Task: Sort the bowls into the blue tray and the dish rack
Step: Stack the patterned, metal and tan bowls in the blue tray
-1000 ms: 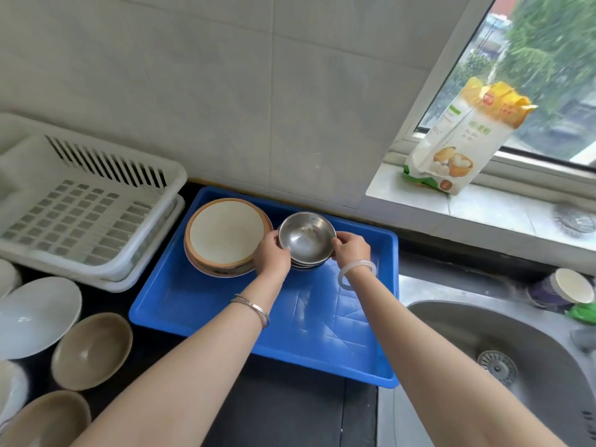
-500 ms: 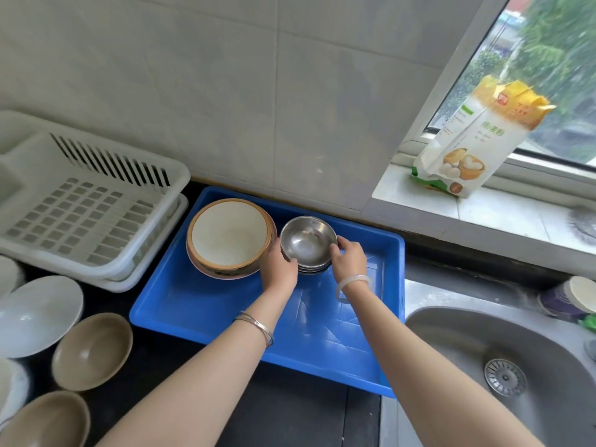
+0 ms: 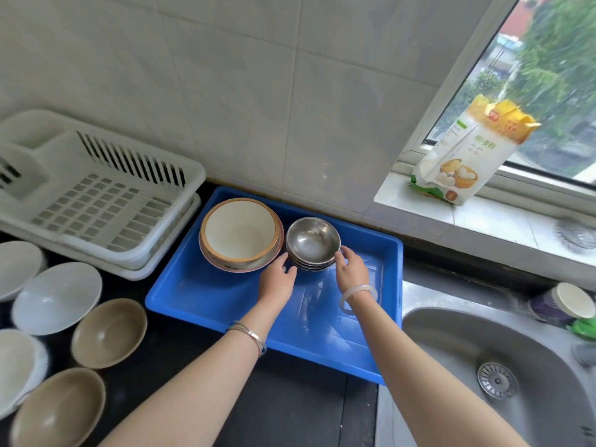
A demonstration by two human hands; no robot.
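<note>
A stack of steel bowls (image 3: 312, 241) stands at the back of the blue tray (image 3: 222, 301), beside a cream bowl with an orange rim (image 3: 240, 232) nested in a pink-rimmed one. My left hand (image 3: 277, 280) hovers just left of the steel stack with loose fingers, holding nothing. My right hand (image 3: 351, 269) sits at the stack's right side, fingertips at its rim, not gripping it. The white dish rack (image 3: 96, 201) stands to the left with nothing in it. Two brown bowls (image 3: 108, 332) and several white bowls (image 3: 56, 296) lie on the dark counter at the left.
A steel sink (image 3: 503, 375) lies to the right of the tray. A flour bag (image 3: 461, 153) leans on the window sill. A cup (image 3: 561, 304) and a green item rest by the sink's far edge. The tiled wall rises right behind the tray.
Both hands held the steel bowl stack and set it down in the tray. Now they have let go and drawn slightly back toward me.
</note>
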